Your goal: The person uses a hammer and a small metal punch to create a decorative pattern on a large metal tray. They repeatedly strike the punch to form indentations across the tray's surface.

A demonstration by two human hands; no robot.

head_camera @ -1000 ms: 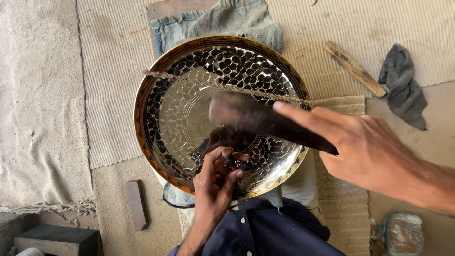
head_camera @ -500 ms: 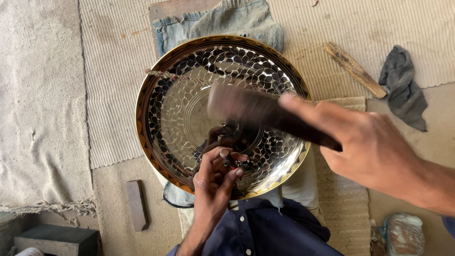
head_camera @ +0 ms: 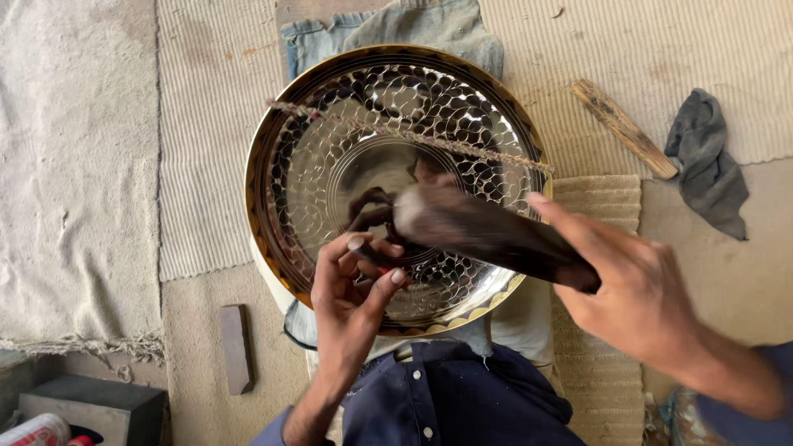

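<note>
Head view: round metal tray (head_camera: 330,165), shiny, embossed with scale-like pattern and brass rim, resting on denim cloth (head_camera: 388,25) over woven floor mats. Left hand (head_camera: 351,301) pinched around a small dark punch (head_camera: 372,252), possibly a chisel, tip on the tray. Right hand (head_camera: 636,293) clenched on a blurred dark hammer (head_camera: 487,231), angled above the tray's centre.

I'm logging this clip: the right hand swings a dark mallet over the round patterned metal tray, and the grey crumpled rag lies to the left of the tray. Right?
Not quite. The head view shows the grey crumpled rag to the right of the round patterned metal tray, beside a wooden stick. The rest holds: the right hand grips the dark mallet over the tray.
</note>
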